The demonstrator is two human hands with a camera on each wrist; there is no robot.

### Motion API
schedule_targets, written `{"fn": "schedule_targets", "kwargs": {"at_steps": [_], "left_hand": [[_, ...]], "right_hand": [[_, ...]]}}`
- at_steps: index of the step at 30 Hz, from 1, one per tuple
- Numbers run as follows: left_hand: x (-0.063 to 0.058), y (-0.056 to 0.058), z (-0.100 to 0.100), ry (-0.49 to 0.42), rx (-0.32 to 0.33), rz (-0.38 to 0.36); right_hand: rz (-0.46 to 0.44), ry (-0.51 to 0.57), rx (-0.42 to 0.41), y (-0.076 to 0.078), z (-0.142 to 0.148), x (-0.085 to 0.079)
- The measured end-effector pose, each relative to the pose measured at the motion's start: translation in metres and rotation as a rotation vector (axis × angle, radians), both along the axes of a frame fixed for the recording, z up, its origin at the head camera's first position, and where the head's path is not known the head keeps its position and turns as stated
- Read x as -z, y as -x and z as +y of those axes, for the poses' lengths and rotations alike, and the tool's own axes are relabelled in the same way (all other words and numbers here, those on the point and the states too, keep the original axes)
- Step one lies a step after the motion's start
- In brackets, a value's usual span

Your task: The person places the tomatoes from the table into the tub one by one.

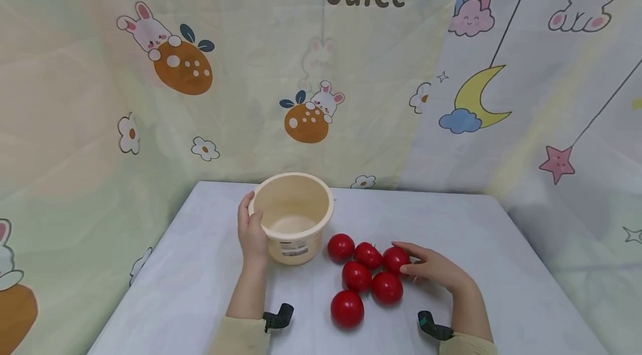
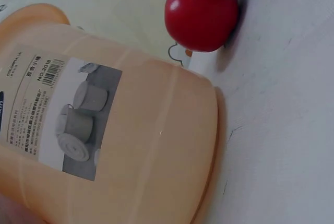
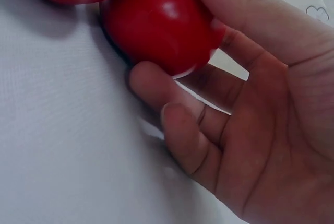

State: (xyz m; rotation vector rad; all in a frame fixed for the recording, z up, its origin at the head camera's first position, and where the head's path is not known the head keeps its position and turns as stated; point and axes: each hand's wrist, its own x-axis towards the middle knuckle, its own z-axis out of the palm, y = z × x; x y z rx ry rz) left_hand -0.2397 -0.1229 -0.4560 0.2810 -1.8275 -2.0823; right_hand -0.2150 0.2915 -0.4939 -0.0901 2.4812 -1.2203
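Observation:
A cream plastic bucket (image 1: 293, 249) stands on the table, its mouth tilted toward me. My left hand (image 1: 253, 235) grips its rim at the left, thumb inside and fingers along the outer wall. In the left wrist view the bucket's printed label (image 2: 62, 112) fills much of the picture. Several shiny red tomatoes lie in a cluster right of the bucket. Around the rightmost tomato (image 1: 395, 261) of the upper row curl the thumb and fingers of my right hand (image 1: 436, 270). The right wrist view shows this tomato (image 3: 162, 23) between thumb and fingers, close to the tabletop.
Nearest me lies one tomato (image 1: 347, 309); another tomato (image 1: 341, 247) is close to the bucket's right side. The white table (image 1: 165, 288) ends at a printed cloth backdrop (image 1: 241, 93), which also hangs along both sides. Each wrist carries a black camera mount (image 1: 278, 317).

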Motion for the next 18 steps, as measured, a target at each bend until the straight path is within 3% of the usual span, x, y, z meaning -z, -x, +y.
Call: {"fn": "schedule_targets", "kwargs": {"at_steps": [12, 18], "left_hand": [[0.002, 0.002, 0.004, -0.066, -0.020, 0.034], [-0.011, -0.009, 0.007, -0.070, -0.014, 0.059]], "right_hand": [[0.003, 0.066, 0.115, 0.002, 0.015, 0.010], [0.030, 0.122, 0.207, 0.001, 0.022, 0.009]]}}
